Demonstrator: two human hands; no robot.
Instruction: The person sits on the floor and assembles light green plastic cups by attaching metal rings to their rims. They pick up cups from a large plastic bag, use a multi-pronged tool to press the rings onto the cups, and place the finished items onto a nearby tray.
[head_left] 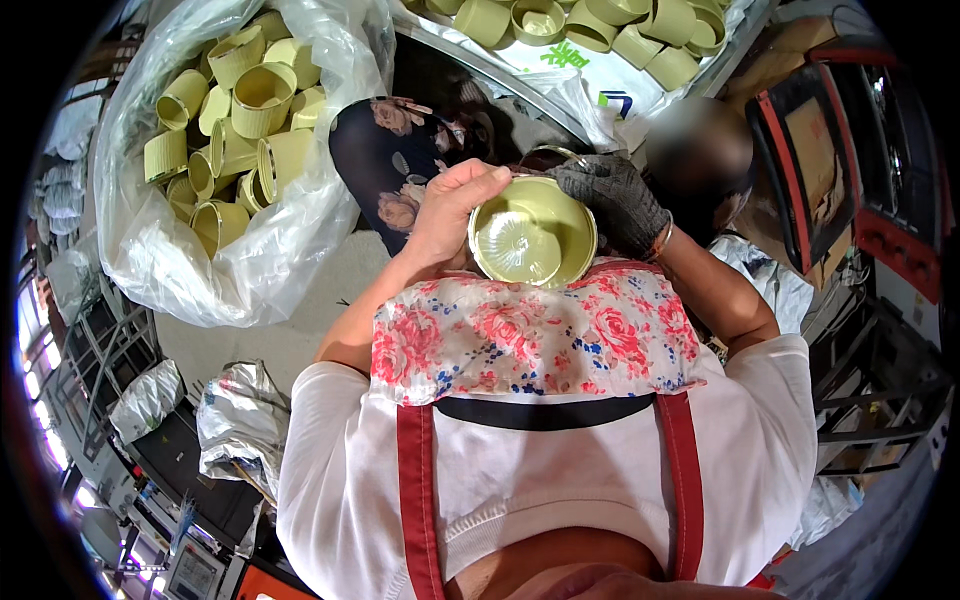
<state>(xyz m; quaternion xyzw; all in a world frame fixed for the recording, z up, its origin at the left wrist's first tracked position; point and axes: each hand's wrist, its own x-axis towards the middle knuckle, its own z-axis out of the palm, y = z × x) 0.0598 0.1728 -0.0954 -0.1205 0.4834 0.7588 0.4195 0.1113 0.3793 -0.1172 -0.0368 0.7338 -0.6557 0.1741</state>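
Note:
In front of my apron a pale yellow-green plastic cup [520, 240] is tilted, its open mouth and ridged round bottom facing up at me. My bare left hand [450, 212] grips it on the left, thumb along the far rim. On the right side, my right hand [618, 203] in a dark grey knitted glove is closed at the rim of the cup. A thin curved strip [553, 152] sticks out beyond the glove's fingers; its kind is unclear. The fingertips of the right hand are partly hidden.
A large clear plastic bag [140, 262] at the left holds many similar cups. More cups [590, 28] lie on a white sheet in a metal-edged tray ahead. A black-and-red frame [800, 165] stands at the right. A crumpled white sack [240, 420] lies at the lower left.

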